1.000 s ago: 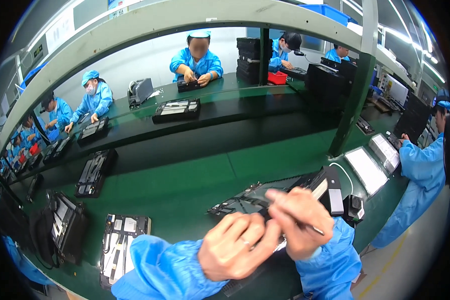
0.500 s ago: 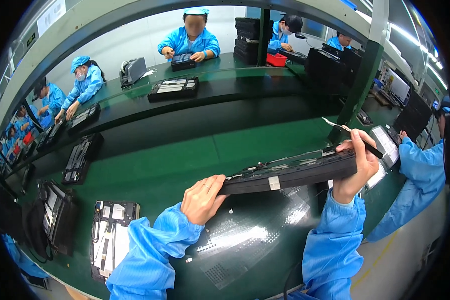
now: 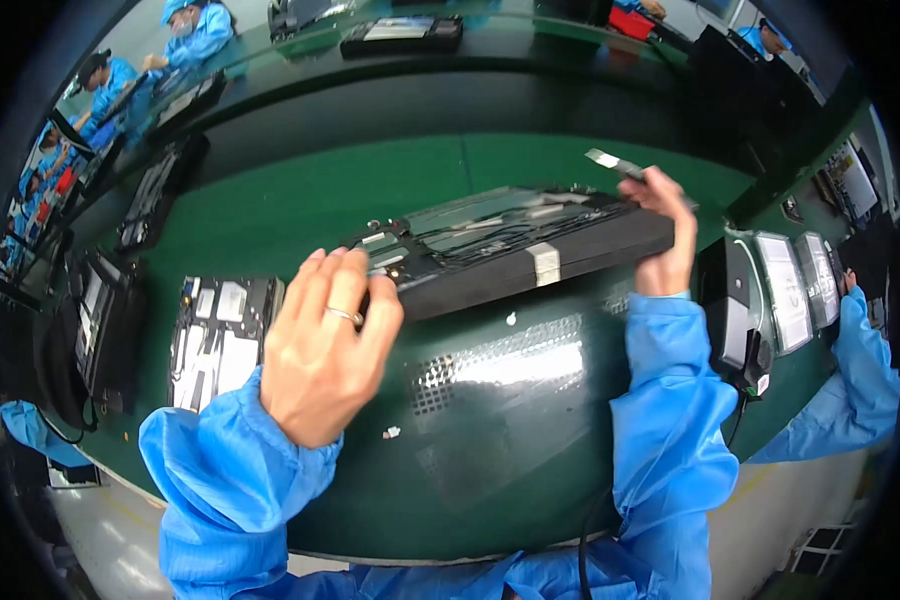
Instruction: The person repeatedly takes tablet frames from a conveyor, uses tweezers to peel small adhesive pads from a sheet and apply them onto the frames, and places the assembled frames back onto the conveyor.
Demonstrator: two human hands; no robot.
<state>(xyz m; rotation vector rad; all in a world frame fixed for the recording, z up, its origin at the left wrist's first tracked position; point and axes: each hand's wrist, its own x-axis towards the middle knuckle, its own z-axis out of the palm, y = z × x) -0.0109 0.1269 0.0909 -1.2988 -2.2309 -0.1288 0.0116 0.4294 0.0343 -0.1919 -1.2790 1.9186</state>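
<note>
My left hand (image 3: pixel 320 345), a ring on one finger, grips the left end of a black tray (image 3: pixel 480 283) with curled fingers. In the tray sits an opened electronic device (image 3: pixel 500 225) with cables and dark panels, and a pale tape strip (image 3: pixel 545 262) crosses its near wall. Both hands hold it tilted above the green bench. My right hand (image 3: pixel 667 230) clasps its right end and also keeps a slim dark-handled tool (image 3: pixel 610 162) with a flat bright tip, pointing up and left. The tool's exact kind is unclear.
Beneath lies a clear perforated sheet (image 3: pixel 500 385) with small white scraps (image 3: pixel 392 433). Another opened device (image 3: pixel 220 315) rests at left, beside a black stand (image 3: pixel 100 330). A black-and-grey box (image 3: pixel 732 305) and white-paged sheets (image 3: pixel 785 290) stand at right. Co-workers sit around.
My view has tipped downward. The tray's top now shows more, its left end raised relative to the bench sheet. My left hand has shifted left, with fingers over the tray's edge.
</note>
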